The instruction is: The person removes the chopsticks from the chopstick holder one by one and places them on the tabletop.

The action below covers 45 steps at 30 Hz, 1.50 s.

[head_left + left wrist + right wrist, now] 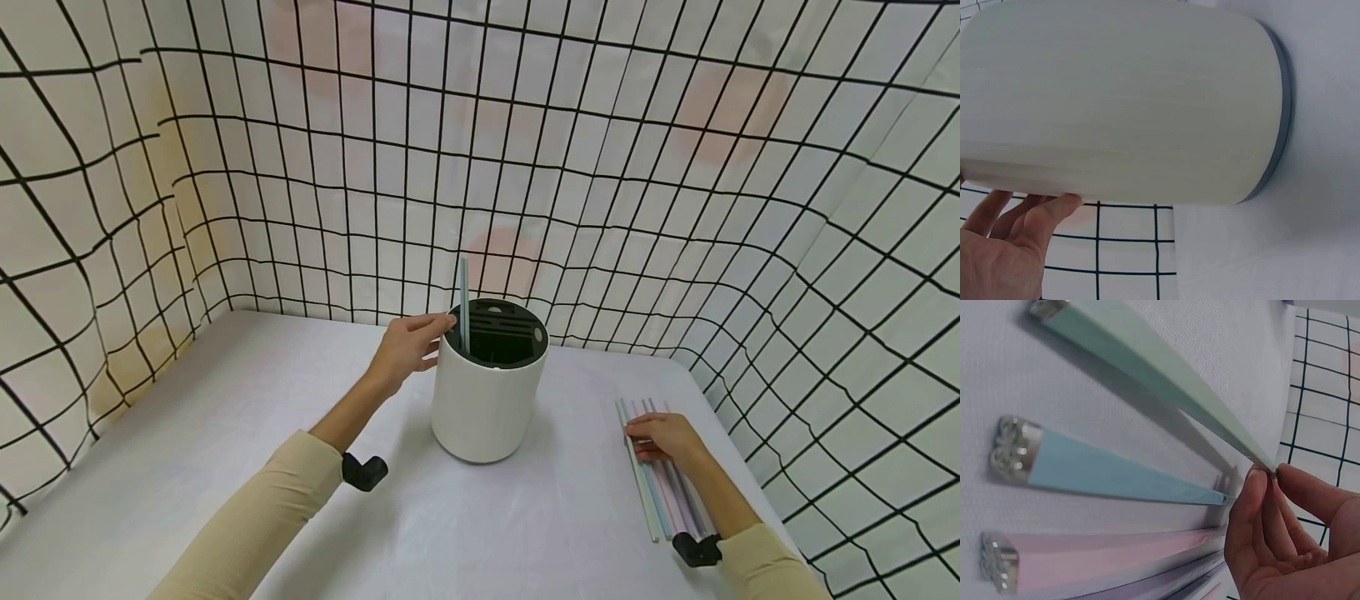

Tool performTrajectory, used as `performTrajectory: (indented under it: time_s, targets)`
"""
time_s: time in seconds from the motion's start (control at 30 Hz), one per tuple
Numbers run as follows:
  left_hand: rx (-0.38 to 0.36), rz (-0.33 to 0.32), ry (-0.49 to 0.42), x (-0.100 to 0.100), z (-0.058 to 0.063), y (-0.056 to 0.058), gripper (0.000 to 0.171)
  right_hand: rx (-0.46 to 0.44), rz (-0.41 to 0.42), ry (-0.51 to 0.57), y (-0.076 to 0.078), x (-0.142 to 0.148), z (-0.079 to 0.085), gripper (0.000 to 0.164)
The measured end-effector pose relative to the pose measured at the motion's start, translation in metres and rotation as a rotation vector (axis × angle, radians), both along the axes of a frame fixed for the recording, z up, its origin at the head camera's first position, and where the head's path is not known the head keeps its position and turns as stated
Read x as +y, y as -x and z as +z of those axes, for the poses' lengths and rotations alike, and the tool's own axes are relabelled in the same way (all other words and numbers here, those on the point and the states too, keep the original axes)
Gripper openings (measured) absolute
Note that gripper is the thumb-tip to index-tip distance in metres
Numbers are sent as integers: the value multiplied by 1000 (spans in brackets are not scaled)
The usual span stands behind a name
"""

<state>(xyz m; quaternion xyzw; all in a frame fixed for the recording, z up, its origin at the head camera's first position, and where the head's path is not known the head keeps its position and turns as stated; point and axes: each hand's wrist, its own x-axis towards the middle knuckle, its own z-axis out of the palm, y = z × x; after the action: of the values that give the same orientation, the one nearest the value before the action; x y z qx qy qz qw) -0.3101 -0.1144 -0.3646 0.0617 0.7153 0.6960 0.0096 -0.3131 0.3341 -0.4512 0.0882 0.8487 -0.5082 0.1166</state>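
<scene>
A white cylindrical utensil holder (486, 412) with a black slotted top (498, 329) stands upright on the table. Pale blue chopstick material (464, 304) rises from its left opening; whether it is one stick or two I cannot tell. My left hand (408, 346) rests its fingers against the holder's left side and rim, and the left wrist view shows the fingertips (1069, 200) at the wall. At the right, my right hand (667, 437) pinches one end of a pale green chopstick (1166, 375) between thumb and fingers. Its silver-tipped other end is near the table.
Beside the green chopstick lie a blue chopstick (1116, 469), a pink chopstick (1097, 553) and purple ones (1166, 584), roughly parallel. Black wire grid (420, 167) encloses the white table (225, 400) at the back and both sides.
</scene>
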Motion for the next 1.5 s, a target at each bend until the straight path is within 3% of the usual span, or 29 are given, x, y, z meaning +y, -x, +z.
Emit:
performTrajectory:
  time_s: [0.57,0.8,0.93,1.2,1.5]
  targets:
    - [-6,11,6,1,-1,-2,52,20,-11,-50,0,2,-3,35]
    - [-4,7,3,0,-1,-2,53,53,9,-41,1,4,8,41]
    - [-3,11,3,-1,1,-2,53,87,49,-34,5,-9,30,44]
    - [-5,9,-9,-2,2,-2,52,251,117,-51,4,-71,106,43]
    - [3,3,-8,-1,0,-1,50,295,204,44,2,-146,168,35]
